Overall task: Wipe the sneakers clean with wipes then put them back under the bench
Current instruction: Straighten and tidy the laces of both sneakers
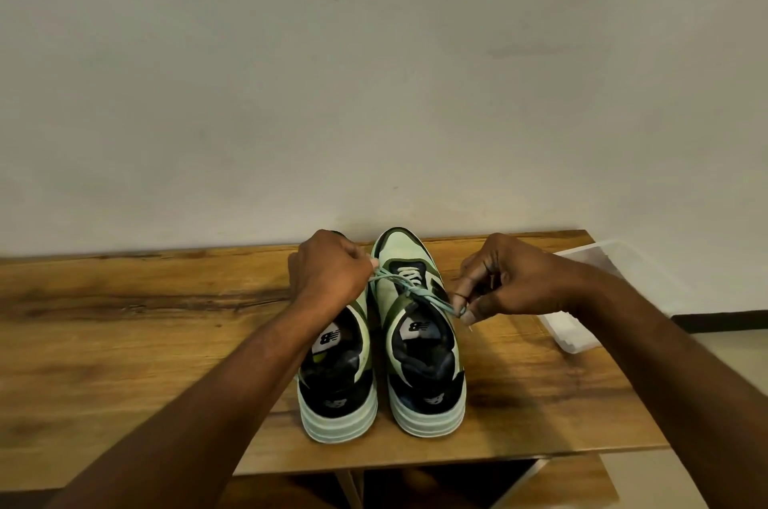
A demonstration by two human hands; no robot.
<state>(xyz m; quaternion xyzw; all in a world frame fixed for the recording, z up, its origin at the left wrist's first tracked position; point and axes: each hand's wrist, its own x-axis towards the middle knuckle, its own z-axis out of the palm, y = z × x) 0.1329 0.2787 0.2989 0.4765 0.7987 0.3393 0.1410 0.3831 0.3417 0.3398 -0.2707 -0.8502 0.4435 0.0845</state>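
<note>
We pull the right sneaker's point(419, 325) pale green lace point(409, 290) taut, our left hand point(330, 274) and right hand point(505, 280) each pinching one end above the counter point(124, 325).

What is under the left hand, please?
Under the left hand is the front of the left sneaker, on the bench. The hand covers its toe and laces; only the heel, opening and one lace end show.

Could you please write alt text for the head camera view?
Two hands, left and right, pull the laces of the right-side sneaker in a green pair on a wooden bench; a clear plastic container sits at right.
</note>
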